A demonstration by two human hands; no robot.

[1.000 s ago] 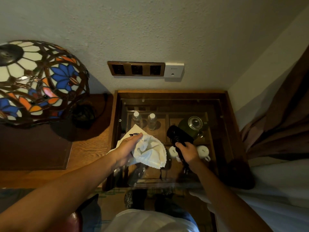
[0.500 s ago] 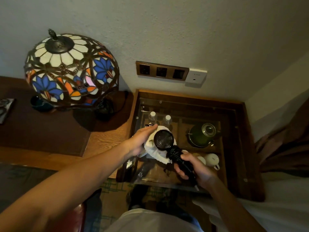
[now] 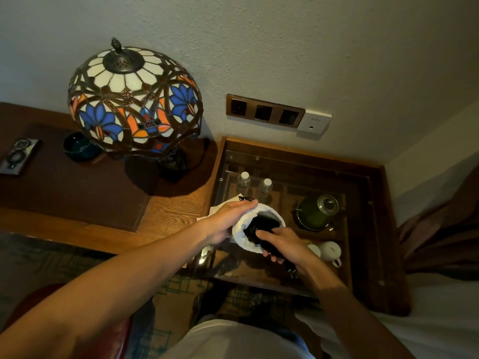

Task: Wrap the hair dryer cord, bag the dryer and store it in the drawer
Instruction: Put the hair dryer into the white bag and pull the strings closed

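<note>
Right hand (image 3: 283, 246) grasps the black hair dryer (image 3: 261, 229) by its handle, fingers curled round it. Dryer long axis runs from the handle, at the near right, up and to the left into the mouth of the white bag (image 3: 248, 230); the head end sits inside the bag opening and is mostly hidden by the cloth. The plug (image 3: 292, 272) hangs below the right hand on the wrist side. Whether the cord is fully wrapped cannot be told.

Left hand (image 3: 229, 221) holds the bag at its far-left rim, thumb and fingers pinching the cloth so the mouth stays spread towards the dryer. A black drawstring (image 3: 245, 198) shows just beyond the left fingertips.

Both hands and the bag are over the glass top (image 3: 337, 278) of a wooden side table (image 3: 388, 229). Under the glass, beyond the grip: two bottles (image 3: 255, 183). To the right of the grip: a green kettle (image 3: 317, 211); nearer, just right of the right hand, white cups (image 3: 329, 251).

Left of the grip, well apart, a stained-glass lamp (image 3: 134, 99) stands on a wooden desk (image 3: 168, 211), with a dark bowl (image 3: 79, 150) beside its base. On the wall beyond the grip: a socket panel (image 3: 264, 111).
</note>
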